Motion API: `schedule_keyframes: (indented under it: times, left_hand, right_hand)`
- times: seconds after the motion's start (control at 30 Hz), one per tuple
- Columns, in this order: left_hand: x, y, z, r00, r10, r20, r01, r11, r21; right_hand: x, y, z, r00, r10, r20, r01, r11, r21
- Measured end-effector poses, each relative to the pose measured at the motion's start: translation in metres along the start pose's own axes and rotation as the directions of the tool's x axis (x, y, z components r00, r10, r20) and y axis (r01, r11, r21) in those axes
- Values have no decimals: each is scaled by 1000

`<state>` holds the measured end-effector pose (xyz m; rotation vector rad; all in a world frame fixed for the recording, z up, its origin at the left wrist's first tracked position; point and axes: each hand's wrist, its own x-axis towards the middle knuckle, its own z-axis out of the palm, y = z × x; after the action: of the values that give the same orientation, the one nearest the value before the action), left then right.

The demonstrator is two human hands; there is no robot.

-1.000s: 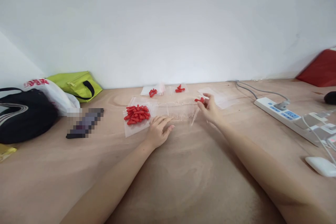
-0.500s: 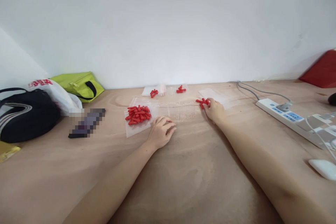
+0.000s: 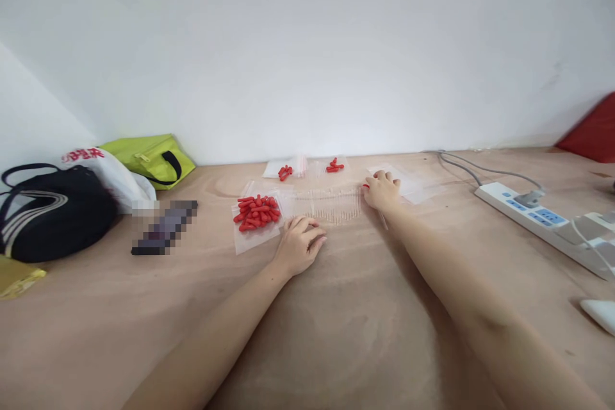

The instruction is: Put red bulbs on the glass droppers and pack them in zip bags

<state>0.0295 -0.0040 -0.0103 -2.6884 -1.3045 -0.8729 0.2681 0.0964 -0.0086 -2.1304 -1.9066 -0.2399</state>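
My right hand (image 3: 381, 191) is bent over a few small red plastic pieces, curled at their spot at the right end of the rows. Only a bit of red (image 3: 366, 186) shows at its fingertips; the palm side is hidden. My left hand (image 3: 300, 243) rests on the table with fingers loosely bent and thumb apart, holding nothing. Just beyond its fingers lies a heap of red elongated pieces (image 3: 257, 212) on a clear plastic bag (image 3: 243, 241). Between both hands, rows of tiny thin pale pieces (image 3: 336, 213) lie lined up, too small to name.
Smaller red clusters sit on bags (image 3: 270, 170) near the wall. At left are a phone (image 3: 166, 227), a black bag (image 3: 62, 218), a white bag and a green pouch (image 3: 148, 157). A power strip (image 3: 523, 208) with cables stands at right, near a flat clear bag (image 3: 413, 186).
My right hand has moved slightly left and over the red pieces, which it now mostly covers. My left hand has stayed in place. The view has shifted a little.
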Motion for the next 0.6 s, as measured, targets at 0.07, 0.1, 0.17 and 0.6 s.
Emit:
schedule_keyframes:
  times: [0.07, 0.1, 0.17, 0.6]
  left_hand:
    - [0, 0, 0, 1000, -5, 3, 5, 1000, -4]
    - [0, 0, 0, 1000, -7, 7, 7, 1000, -6]
    - [0, 0, 0, 1000, -8, 14, 8, 1000, -7]
    - [17, -9, 3, 933, -330, -144, 347, 931, 111]
  right_hand:
    - [7, -3, 2, 998, 7, 64, -5, 1000, -30]
    - [10, -3, 2, 996, 16, 89, -13, 999, -34]
    - [15, -3, 1, 993, 38, 112, -37, 999, -11]
    - [-72, -11, -25, 835, -480, -269, 526, 551, 648]
